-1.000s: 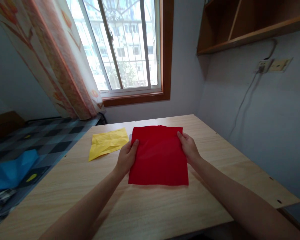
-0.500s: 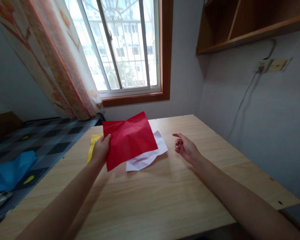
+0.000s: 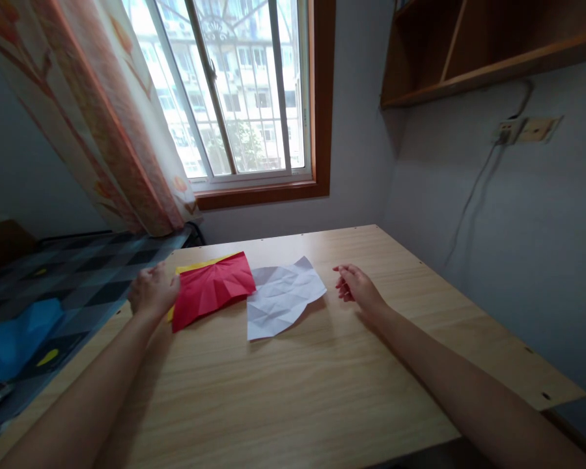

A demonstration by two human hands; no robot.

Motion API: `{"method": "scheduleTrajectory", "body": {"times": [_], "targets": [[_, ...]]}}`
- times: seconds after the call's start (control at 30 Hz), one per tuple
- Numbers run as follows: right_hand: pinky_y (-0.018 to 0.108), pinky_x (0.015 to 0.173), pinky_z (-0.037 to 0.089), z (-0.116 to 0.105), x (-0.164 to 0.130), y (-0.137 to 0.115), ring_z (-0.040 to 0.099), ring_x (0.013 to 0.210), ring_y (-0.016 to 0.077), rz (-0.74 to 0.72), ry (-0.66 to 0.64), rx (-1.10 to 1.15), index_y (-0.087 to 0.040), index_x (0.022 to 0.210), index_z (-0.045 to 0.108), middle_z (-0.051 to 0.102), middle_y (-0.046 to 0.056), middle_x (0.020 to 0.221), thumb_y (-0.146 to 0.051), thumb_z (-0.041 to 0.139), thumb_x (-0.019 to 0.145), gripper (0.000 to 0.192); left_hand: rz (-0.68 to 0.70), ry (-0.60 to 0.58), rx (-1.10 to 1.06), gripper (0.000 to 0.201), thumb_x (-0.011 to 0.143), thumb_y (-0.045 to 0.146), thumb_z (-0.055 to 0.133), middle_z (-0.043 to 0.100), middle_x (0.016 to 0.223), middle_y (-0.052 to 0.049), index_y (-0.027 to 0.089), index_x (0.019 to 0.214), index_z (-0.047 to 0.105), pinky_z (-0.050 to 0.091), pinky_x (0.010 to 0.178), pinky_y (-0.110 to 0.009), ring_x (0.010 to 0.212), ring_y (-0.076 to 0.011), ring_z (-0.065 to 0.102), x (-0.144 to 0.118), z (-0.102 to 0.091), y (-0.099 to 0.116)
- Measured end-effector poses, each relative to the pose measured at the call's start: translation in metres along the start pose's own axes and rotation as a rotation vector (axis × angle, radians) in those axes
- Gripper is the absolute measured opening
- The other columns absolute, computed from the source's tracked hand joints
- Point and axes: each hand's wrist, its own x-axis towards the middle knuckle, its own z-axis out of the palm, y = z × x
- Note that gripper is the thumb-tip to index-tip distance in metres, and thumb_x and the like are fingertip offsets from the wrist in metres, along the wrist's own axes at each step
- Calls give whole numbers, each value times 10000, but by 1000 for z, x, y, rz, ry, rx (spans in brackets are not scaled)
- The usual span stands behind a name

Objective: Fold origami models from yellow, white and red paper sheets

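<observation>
Paper (image 3: 215, 290), red and creased, lies over the yellow sheet (image 3: 192, 266), probably light, limp, tearable, best pinched by a corner; whether the left hand (image 3: 153, 291) grips it I cannot tell, the right hand (image 3: 359, 286) loosely parted, empty

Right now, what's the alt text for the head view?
A left hand beside a creased red sheet covering most of a yellow sheet, and an empty right hand apart from a creased white sheet, at a wooden table. Behind are a window and a floral curtain.
</observation>
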Motion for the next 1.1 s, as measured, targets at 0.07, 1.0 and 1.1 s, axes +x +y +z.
{"method": "scheduleTrajectory", "body": {"times": [0.07,1.0,1.1], "targets": [[178,414,390,0,1,4,517,501,86,-93,-11,-116,-196,1013,635,559,-25,697,-465,554,833,333,111,-20,-3,509,923,379,423,507,1349,-206,114,1351,497,418,977,-460,1224,-349,483,-8,-1,13],[321,722,415,-19,-6,-26,585,689,203,-662,187,-649,-222,564,589,619,48,649,-513,420,943,507,497,-72,-307,396,906,389,432,611,1274,-107,189,1183,632,367,1038,-402,1223,-269,494,-72,-14,93],[326,735,423,-21,-8,-32,592,689,202,-656,223,-607,-222,563,581,624,47,643,-518,407,946,514,559,-224,-357,406,940,436,367,701,998,-83,196,888,691,449,806,-309,927,-223,628,-97,-30,110]]}}
